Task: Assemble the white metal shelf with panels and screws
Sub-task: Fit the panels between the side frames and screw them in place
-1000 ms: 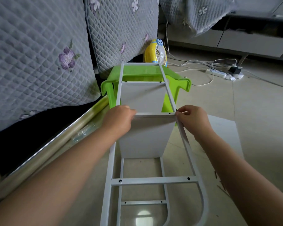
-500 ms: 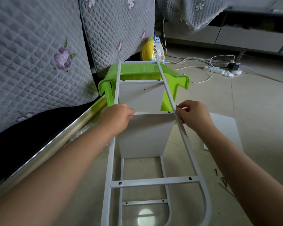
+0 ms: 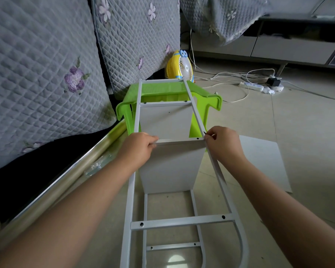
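Observation:
The white metal shelf frame (image 3: 182, 222) lies on its side, its far end propped on a green plastic stool (image 3: 159, 91). Two white panels stand between its side rails: a near panel (image 3: 170, 167) and a far panel (image 3: 163, 120). My left hand (image 3: 137, 147) grips the near panel's top edge at the left rail. At the right rail my right hand (image 3: 221, 143) pinches a small dark screw (image 3: 204, 133) beside a hole in the crossbar. A spare white panel (image 3: 263, 161) lies flat on the floor to the right.
A quilted grey sofa (image 3: 46, 74) and a chrome bar (image 3: 56, 184) bound the left side. A yellow desk fan (image 3: 180, 68) stands behind the stool. A power strip (image 3: 251, 86) with white cables lies on the tiled floor at the back right.
Both hands stay at the near panel's top corners; the view has shifted only slightly. The right hand's fingers have adjusted a little around the screw at the right rail.

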`<action>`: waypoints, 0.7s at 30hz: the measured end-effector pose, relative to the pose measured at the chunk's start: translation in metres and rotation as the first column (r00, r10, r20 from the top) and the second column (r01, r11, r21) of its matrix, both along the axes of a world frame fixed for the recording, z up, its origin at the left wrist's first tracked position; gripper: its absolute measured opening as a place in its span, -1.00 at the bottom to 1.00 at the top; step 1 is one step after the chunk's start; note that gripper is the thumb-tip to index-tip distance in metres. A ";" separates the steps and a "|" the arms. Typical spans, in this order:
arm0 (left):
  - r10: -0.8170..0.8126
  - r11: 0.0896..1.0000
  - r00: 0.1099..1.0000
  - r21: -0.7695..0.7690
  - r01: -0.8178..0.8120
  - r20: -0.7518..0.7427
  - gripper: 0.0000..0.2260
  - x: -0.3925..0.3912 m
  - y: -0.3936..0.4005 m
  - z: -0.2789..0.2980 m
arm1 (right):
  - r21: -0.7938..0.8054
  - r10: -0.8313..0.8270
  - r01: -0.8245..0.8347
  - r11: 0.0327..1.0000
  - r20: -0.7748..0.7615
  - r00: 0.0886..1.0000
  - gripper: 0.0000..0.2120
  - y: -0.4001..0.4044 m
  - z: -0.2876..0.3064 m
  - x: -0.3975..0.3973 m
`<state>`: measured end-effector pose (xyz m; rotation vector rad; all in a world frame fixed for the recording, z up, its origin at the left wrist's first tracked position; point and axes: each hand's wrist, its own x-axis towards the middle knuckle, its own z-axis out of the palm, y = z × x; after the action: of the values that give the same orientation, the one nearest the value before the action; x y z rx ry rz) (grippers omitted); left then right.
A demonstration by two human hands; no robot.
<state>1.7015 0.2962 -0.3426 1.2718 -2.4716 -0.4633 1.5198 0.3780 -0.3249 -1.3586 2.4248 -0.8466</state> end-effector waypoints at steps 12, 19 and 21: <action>0.099 0.980 0.929 -0.195 -0.029 0.358 -0.57 -0.006 0.009 0.004 | 0.022 0.024 -0.024 0.999 -0.024 0.999 -0.78 0.000 0.005 -0.003; 0.115 0.970 0.875 -0.244 0.004 0.470 -0.59 -0.007 0.008 0.010 | 0.015 0.010 -0.009 1.000 -0.036 0.999 -0.78 -0.003 0.005 -0.002; 0.120 0.969 0.865 -0.249 0.006 0.488 -0.63 -0.008 0.009 0.011 | 0.009 0.014 -0.014 1.000 -0.041 0.999 -0.78 -0.003 0.005 -0.002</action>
<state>1.6939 0.3049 -0.3313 1.5007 -2.7746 0.2208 1.5178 0.3748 -0.3204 -1.4012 2.4436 -0.8116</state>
